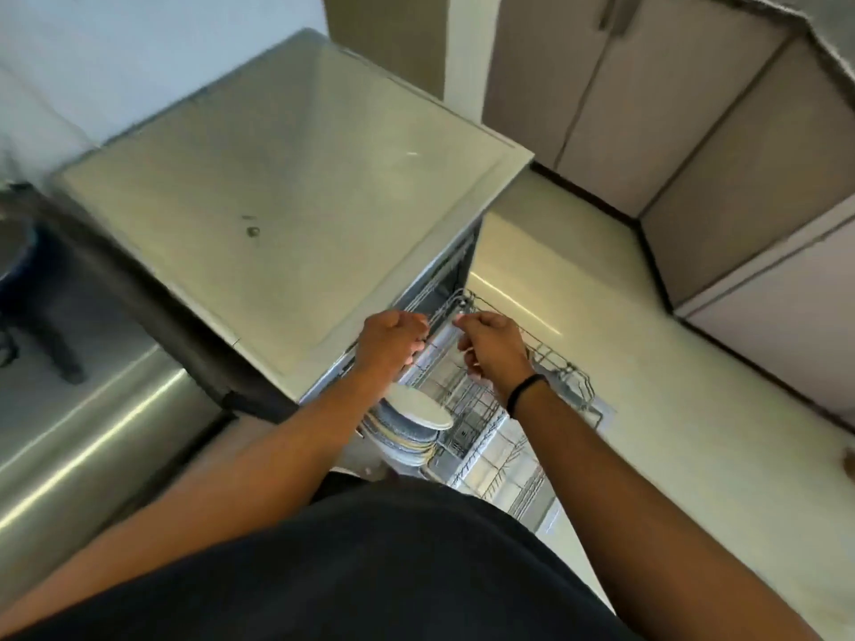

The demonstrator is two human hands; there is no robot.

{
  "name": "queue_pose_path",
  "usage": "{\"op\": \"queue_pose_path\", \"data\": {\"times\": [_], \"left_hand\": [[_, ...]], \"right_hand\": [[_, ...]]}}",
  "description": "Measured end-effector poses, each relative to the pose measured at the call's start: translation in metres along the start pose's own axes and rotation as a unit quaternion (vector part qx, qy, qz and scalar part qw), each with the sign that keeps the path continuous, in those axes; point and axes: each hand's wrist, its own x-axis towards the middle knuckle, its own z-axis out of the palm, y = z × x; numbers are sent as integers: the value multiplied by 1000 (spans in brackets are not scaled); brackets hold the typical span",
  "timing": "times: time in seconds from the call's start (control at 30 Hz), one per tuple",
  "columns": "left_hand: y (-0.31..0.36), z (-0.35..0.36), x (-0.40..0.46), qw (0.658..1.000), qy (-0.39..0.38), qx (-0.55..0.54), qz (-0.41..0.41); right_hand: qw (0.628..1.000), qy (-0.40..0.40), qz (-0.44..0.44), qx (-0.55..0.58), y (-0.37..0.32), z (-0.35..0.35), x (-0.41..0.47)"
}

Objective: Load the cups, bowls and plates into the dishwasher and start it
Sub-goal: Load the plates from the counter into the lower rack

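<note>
Two hands reach over the pulled-out upper rack (555, 363) of the open dishwasher (287, 187). On the left hand (388, 342) the fingers (418, 344) are curled in tight, at the rack's front wire; whether they actually grip the wire cannot be told through the blur. On the right hand (492, 347) the fingers (467, 323) are also curled, thumb and forefinger drawn together at the same wire edge, and a black band (527, 393) circles the wrist. Below the left forearm a stack of plates (407, 432) sits at the near left corner, a pale plate on top and grey-blue ones beneath. The lower rack (504, 474) shows under the right forearm. No brand, label or writing can be read anywhere.
</note>
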Motion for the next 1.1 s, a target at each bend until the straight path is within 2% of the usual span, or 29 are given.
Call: {"op": "queue_pose_path", "data": {"times": [0.1, 0.23, 0.37, 0.6, 0.77, 1.0, 1.1], "left_hand": [[6, -34, -26, 997, 47, -68, 7], [-2, -93, -65, 980, 168, -109, 15], [-21, -155, -110, 945, 290, -148, 24], [-64, -268, -192, 872, 429, -232, 45], [-108, -363, -251, 824, 483, -288, 67], [-187, -517, -324, 764, 532, -358, 73], [-214, -564, -339, 733, 549, -396, 70]], "right_hand": [[998, -53, -20, 19, -17, 32, -3], [987, -155, -35, 5, -31, 89, -17], [963, -262, -51, -30, -38, 157, -49], [894, -415, -102, -133, -28, 293, -133], [841, -489, -130, -190, -18, 402, -215], [807, -528, -135, -228, 31, 553, -327], [802, -536, -116, -237, 53, 594, -355]]}}
